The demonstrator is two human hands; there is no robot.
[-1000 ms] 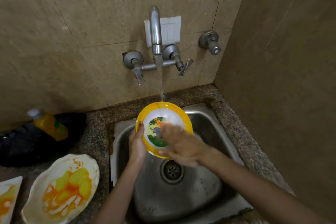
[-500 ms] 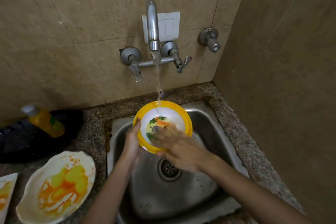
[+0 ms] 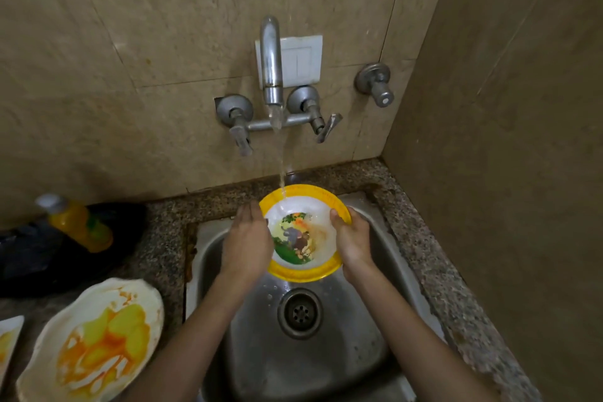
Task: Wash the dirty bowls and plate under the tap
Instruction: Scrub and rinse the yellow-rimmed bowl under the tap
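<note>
A yellow-rimmed bowl (image 3: 301, 272) with a cartoon picture inside is held over the steel sink (image 3: 326, 369), tilted toward me. Water from the wall tap (image 3: 271, 59) falls onto its far rim. My left hand (image 3: 248, 243) grips the bowl's left edge, fingers over the rim. My right hand (image 3: 352, 240) grips the right edge, thumb inside. A faint orange smear shows inside the bowl. On the counter at the lower left lies a white plate (image 3: 94, 343) stained orange and yellow, and a second stained white dish (image 3: 8, 336) is cut off by the left edge.
A yellow soap bottle (image 3: 78, 223) lies on a black bag (image 3: 29, 258) at the left. The granite counter (image 3: 450, 287) rims the sink. A side valve (image 3: 375, 83) and a white switch plate (image 3: 301, 59) sit on the tiled wall. The drain (image 3: 300, 312) is uncovered.
My right hand left the inside of the bowl and took hold of its right rim. The bowl now faces me more squarely, held by both hands under the stream.
</note>
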